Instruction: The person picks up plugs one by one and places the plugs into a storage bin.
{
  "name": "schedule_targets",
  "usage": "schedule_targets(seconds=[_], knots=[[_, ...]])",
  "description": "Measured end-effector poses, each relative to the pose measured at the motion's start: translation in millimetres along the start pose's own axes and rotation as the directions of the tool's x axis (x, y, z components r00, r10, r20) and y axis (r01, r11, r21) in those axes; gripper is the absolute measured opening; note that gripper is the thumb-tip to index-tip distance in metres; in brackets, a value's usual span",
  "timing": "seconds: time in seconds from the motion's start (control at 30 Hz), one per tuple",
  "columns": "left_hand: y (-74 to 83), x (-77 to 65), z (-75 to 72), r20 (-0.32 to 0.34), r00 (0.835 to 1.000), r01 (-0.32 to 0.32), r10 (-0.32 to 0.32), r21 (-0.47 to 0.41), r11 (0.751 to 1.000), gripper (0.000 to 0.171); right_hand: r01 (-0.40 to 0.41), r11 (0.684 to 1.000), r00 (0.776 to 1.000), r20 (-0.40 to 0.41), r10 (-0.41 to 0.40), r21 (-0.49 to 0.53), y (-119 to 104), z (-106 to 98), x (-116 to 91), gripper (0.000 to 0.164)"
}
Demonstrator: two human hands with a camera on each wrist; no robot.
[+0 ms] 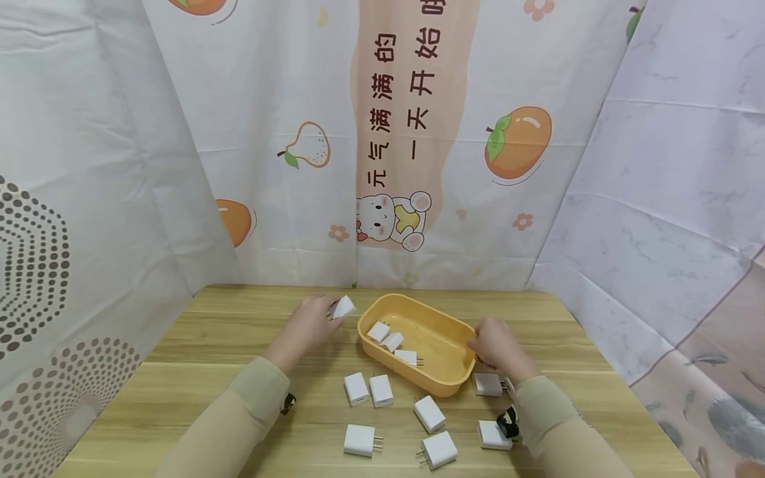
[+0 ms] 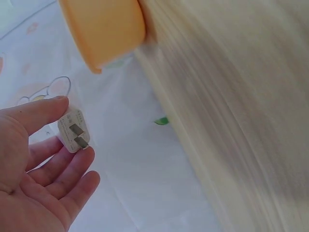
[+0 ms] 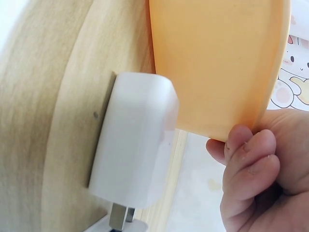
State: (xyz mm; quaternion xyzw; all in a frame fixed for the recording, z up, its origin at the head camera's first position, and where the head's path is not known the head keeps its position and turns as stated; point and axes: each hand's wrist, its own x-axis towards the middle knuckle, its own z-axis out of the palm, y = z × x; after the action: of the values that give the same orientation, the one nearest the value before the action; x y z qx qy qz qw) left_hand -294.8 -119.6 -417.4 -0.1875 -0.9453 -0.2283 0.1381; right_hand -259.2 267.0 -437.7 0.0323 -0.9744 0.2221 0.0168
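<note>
My left hand (image 1: 308, 326) pinches a white charger plug (image 2: 70, 126) between thumb and fingers, above the table just left of a yellow-orange plastic bin (image 1: 441, 340). Two metal prongs of that plug show in the left wrist view. At the bin's right end my right hand (image 1: 499, 344) grips the rim, its fingers curled over the edge. Inside the bin, toward its left and front side, lie three white charger plugs (image 1: 378, 331). Another plug (image 3: 135, 137) lies on the table close by the bin's right end, below the right hand.
Several more white plugs lie loose on the wooden table (image 1: 239, 332) in front of the bin, among them one plug (image 1: 360, 440) nearest the front left and one (image 1: 494, 435) under the right wrist. A printed curtain (image 1: 287, 219) hangs behind the table's far edge.
</note>
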Motion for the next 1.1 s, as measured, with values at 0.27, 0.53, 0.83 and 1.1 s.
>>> schedule_targets(seconds=[0.27,0.53,0.83,1.1], knots=[[13.9,-4.6,-4.0,-0.053,0.996,-0.074,0.074,0.000,0.997,0.043,0.009,1.000,1.000,-0.007,-0.009,0.010,1,1,0,0.030],[31.1,-13.6,-11.6,-0.115,0.982,-0.149,0.148,-0.003,0.989,0.042,0.002,1.000,1.000,0.001,-0.002,-0.004,1,1,1,0.032],[36.5,-18.7,-14.3,-0.149,0.965,-0.221,0.214,-0.032,0.975,0.042,0.015,1.000,1.000,-0.016,-0.016,-0.011,1,2,0,0.032],[37.7,-18.4,-14.9,-0.142,0.971,-0.198,0.191,-0.036,0.980,0.041,0.008,1.000,1.000,-0.007,-0.008,-0.028,-1,0,0,0.032]])
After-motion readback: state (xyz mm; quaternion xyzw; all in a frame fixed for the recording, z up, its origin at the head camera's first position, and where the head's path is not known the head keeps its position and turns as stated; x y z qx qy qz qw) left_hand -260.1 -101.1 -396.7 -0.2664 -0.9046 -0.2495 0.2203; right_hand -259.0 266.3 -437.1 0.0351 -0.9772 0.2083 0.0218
